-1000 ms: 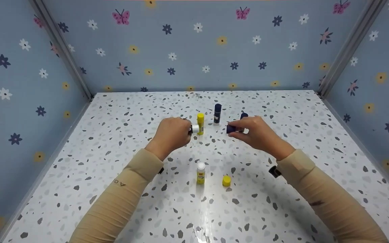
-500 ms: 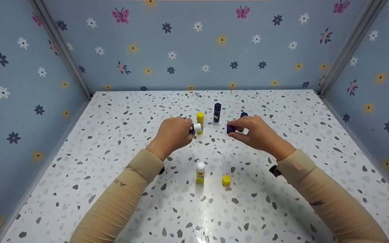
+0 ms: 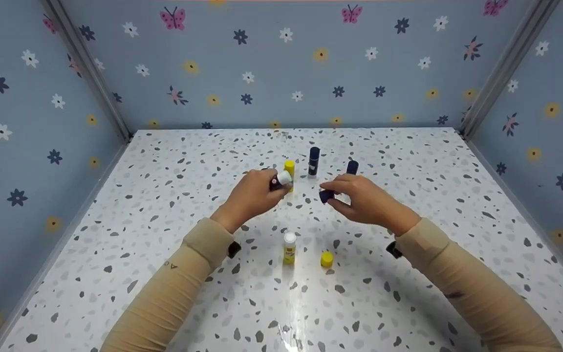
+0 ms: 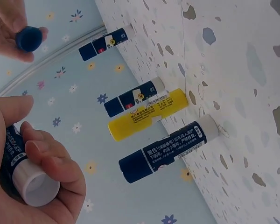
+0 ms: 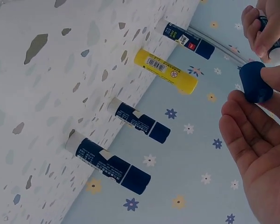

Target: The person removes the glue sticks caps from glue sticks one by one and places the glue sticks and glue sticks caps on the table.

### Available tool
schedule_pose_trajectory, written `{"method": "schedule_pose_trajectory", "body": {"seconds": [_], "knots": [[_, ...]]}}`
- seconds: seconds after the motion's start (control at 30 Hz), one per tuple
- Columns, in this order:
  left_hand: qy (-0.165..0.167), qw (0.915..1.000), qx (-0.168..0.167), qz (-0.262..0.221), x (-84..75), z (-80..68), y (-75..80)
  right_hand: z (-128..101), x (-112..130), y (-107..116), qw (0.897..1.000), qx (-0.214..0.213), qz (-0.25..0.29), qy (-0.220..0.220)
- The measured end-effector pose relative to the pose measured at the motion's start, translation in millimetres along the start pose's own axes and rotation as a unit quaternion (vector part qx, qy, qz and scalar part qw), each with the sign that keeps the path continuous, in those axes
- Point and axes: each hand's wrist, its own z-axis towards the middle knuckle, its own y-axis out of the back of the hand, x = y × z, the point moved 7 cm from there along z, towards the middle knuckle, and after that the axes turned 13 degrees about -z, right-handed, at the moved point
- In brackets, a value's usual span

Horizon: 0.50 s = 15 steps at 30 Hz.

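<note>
We hold the open glue stick [image 3: 280,181] tight in our left hand [image 3: 251,195]. Our right hand [image 3: 364,200] pinches its blue cap [image 3: 326,196]; they are still apart.

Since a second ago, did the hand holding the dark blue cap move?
Yes. The right hand with the blue cap came down and toward the left hand, away from the standing blue glue stick it hid before.
</note>
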Motion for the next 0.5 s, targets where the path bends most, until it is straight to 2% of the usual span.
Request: {"method": "schedule_pose_trajectory", "body": {"seconds": [0.23,0.5], "knots": [[0.018,0.9955,0.011,-0.092,6.0,-1.2,-1.1,1,2,-15,0.999,0.047,0.018,-0.012],[0.042,0.9915,0.031,-0.119,14.2,-4.8,-5.9,-4,10,-28,0.997,0.070,0.016,0.022]]}}
